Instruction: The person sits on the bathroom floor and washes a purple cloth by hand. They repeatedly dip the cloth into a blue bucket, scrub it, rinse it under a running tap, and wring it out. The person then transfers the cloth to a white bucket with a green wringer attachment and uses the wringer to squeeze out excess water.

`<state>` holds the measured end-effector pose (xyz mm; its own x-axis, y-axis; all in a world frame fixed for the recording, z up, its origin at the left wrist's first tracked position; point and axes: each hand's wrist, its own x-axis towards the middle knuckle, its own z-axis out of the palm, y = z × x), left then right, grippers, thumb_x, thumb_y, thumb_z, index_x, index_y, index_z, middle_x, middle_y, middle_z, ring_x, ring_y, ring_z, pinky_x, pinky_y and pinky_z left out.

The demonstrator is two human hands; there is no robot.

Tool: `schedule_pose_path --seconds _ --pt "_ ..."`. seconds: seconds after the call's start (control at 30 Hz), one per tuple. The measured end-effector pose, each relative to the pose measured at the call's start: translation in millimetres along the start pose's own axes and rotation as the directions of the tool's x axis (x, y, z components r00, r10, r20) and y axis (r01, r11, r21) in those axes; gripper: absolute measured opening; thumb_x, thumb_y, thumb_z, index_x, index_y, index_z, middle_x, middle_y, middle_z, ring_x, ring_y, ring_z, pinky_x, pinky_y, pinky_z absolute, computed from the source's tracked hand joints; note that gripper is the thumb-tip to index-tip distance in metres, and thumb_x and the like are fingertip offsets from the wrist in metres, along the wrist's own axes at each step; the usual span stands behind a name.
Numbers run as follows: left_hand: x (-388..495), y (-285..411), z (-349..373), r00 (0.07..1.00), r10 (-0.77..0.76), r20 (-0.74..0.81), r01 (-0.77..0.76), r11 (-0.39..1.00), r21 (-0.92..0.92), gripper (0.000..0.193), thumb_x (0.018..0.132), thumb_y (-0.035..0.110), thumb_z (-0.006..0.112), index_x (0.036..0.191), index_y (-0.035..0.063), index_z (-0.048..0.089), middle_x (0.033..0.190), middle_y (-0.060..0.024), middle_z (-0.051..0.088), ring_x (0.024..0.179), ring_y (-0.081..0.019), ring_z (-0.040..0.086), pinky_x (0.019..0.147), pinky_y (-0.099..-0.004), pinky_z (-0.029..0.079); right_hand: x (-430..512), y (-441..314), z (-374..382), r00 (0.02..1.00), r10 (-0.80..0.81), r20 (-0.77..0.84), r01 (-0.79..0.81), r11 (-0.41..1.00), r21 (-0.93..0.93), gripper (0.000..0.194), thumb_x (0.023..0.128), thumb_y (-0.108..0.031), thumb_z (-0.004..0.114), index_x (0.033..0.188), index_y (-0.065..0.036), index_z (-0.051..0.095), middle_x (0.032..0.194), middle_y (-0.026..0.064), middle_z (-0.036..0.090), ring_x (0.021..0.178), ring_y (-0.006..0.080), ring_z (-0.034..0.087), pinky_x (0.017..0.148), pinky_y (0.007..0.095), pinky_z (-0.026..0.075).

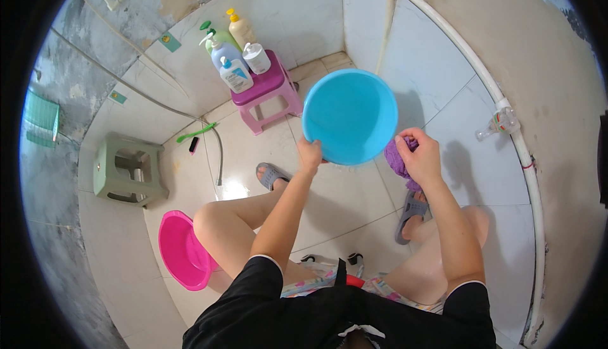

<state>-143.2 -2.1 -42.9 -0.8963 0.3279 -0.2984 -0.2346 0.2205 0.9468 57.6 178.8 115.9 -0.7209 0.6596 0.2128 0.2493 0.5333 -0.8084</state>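
A round blue plastic basin (351, 116) is held up over the tiled floor, its inside turned towards me. My left hand (311, 156) grips its rim at the near left, with the fingers hidden behind the wall. Just right of the basin, my right hand (422, 152) pinches a crumpled purple cloth (398, 159). The cloth hangs down below my fingers and is close to the basin's right rim; I cannot tell if they touch.
Several pump bottles (236, 74) crowd a purple plastic stool (266, 85). A grey-green stool (128, 171) and pink basin (183, 249) stand left. A hose (221, 154), green brush (196, 132) and small black brush (194, 145) are nearby. A white pipe (456, 40) lines the right wall.
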Motion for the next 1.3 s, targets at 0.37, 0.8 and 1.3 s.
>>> schedule_pose_path --seconds 0.37,0.8,1.3 --pt "-12 73 -40 0.733 0.673 -0.096 -0.538 0.66 0.525 0.075 0.086 -0.009 0.05 0.152 0.0206 0.033 0.095 -0.0256 0.068 0.074 -0.0317 0.068 0.069 -0.0376 0.051 -7 -5 -6 0.995 0.042 0.085 -0.04 0.999 -0.025 0.024 0.084 -0.029 0.07 0.092 -0.006 0.069 0.083 0.0162 0.071 0.075 0.0321 0.069 0.069 0.0382 0.055" --pt "16 69 -46 0.913 0.232 -0.336 -0.384 0.769 -0.511 0.027 0.096 0.003 0.053 0.123 0.0035 0.053 0.109 -0.0134 0.061 0.086 -0.0222 0.061 0.061 -0.0369 0.053 -9 -4 -13 0.995 -0.082 0.053 0.082 0.997 -0.012 0.019 0.083 -0.023 0.07 0.084 -0.005 0.065 0.076 0.0131 0.068 0.067 0.0314 0.066 0.063 0.0383 0.052" --pt "17 91 -15 0.668 0.738 -0.094 -0.59 0.603 0.538 0.058 0.084 -0.009 0.055 0.137 0.0127 0.054 0.091 -0.0179 0.07 0.069 -0.03 0.065 0.064 -0.034 0.052 -4 7 9 0.983 -0.009 0.184 0.037 0.988 -0.149 0.024 0.083 -0.029 0.069 0.089 -0.006 0.066 0.083 0.0124 0.069 0.074 0.0326 0.066 0.065 0.0416 0.053"
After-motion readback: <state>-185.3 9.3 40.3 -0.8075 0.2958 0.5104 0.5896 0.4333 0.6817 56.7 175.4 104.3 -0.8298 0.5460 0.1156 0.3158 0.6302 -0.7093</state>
